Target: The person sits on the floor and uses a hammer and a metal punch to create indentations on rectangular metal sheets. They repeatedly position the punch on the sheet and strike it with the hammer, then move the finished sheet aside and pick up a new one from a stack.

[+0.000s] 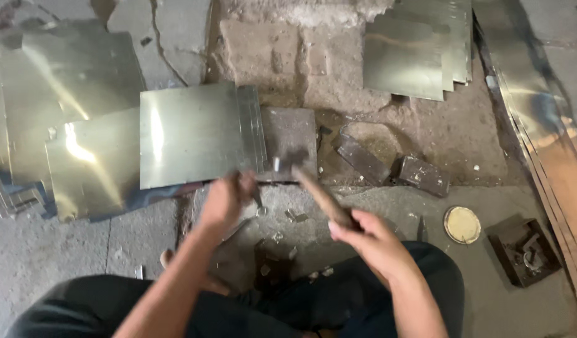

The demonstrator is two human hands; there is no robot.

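Note:
My right hand (369, 238) grips the wooden handle of a hammer (323, 197), whose blurred head is near a dark steel block (291, 138). My left hand (229, 197) is closed around a small punch or chisel (258, 199) at the near edge of a shiny metal sheet (194, 134). That sheet lies partly over the block, its right edge folded into ridges. Small metal offcuts (282, 238) are scattered on the floor between my knees.
More shiny sheets lie at the left (63, 94) and in a stack at the back right (420, 50). Long metal strips (545, 125) run along the right. Two dark metal bars (394, 168), a round yellowish lid (461, 224) and a dark box of parts (524, 250) lie on the cracked concrete floor.

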